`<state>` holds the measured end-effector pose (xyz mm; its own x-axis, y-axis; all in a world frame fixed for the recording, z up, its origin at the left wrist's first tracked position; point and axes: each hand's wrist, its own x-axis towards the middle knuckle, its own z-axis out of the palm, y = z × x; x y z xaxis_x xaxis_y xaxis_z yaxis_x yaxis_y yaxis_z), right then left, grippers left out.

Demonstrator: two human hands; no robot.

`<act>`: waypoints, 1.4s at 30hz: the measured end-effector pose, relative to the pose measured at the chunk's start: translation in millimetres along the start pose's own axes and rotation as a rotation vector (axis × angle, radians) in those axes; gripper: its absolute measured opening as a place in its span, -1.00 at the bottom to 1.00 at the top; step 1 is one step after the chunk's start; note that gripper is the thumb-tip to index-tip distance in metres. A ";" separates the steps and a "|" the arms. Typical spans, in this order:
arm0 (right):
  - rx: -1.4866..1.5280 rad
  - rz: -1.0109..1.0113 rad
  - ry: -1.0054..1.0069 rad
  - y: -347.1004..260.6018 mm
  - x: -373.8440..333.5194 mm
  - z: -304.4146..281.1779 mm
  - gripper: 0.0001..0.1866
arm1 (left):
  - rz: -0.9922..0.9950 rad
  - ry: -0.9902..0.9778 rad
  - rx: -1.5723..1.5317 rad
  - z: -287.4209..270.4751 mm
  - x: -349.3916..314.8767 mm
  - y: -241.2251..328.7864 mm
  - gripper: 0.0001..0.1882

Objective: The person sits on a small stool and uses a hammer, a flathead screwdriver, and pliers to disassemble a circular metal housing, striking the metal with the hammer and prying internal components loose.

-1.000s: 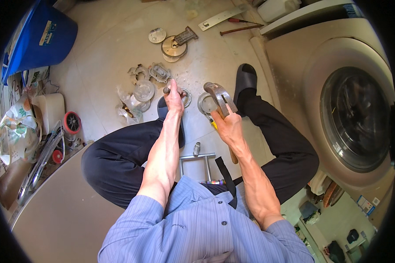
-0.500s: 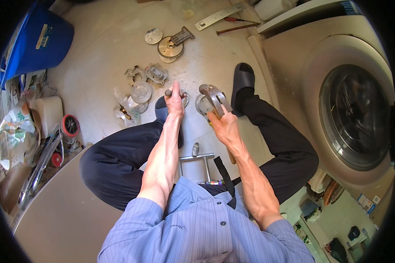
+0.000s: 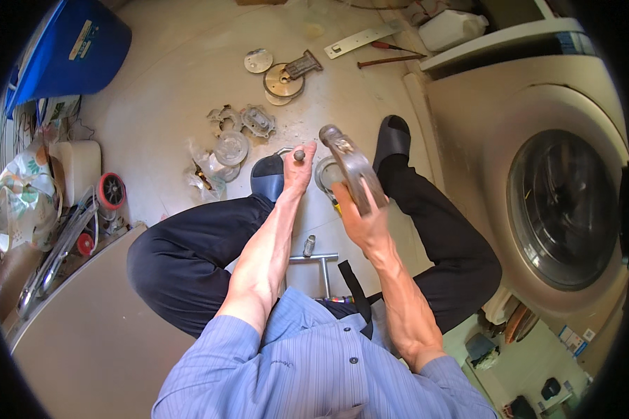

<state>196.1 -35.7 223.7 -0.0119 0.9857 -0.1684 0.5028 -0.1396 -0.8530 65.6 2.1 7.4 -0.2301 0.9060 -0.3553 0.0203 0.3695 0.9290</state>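
My left hand [image 3: 297, 174] is closed around an upright metal rod [image 3: 299, 155], perhaps a punch or chisel; its round top end faces up. What lies beneath the rod is mostly hidden by that hand. A claw hammer [image 3: 353, 166] is gripped in my right hand [image 3: 365, 229], its steel head raised just right of the rod and apart from it. Below the hammer head, partly covered, a round grey metal part [image 3: 326, 171] lies on the floor between my feet.
Worn metal castings [image 3: 257, 121], a clear round cover [image 3: 230, 148] and a brass-coloured disc [image 3: 284, 82] lie ahead on the left. A screwdriver [image 3: 391, 47] lies farther off. A front-loading washing machine [image 3: 468, 140] flanks my right; a blue bucket [image 3: 98, 52] stands far left.
My left hand has moved right with the rod, which now stands more end-on. The hammer looks larger and turned, lifted in my right hand. The whole view has shifted slightly.
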 end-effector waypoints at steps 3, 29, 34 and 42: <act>-0.050 -0.411 -0.046 -13.7 2.2 2.4 -0.83 | 0.024 -0.015 0.094 -11.7 10.1 -47.6 -0.52; 0.029 0.286 -0.060 34.5 -2.9 13.4 -0.73 | -0.223 0.202 -0.737 -37.2 30.4 1.2 -0.54; 0.008 0.283 -0.046 40.5 -3.4 12.0 -0.75 | -0.242 0.232 -0.692 -31.1 28.6 2.9 -0.56; 0.035 0.341 -0.042 32.1 1.2 10.6 -0.71 | -0.188 0.234 -0.680 -23.3 24.6 4.0 -0.52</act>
<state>203.1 -40.1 190.9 0.1162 0.8769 -0.4665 0.4537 -0.4646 -0.7605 37.4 21.0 4.7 -0.3735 0.7444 -0.5535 -0.6292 0.2352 0.7408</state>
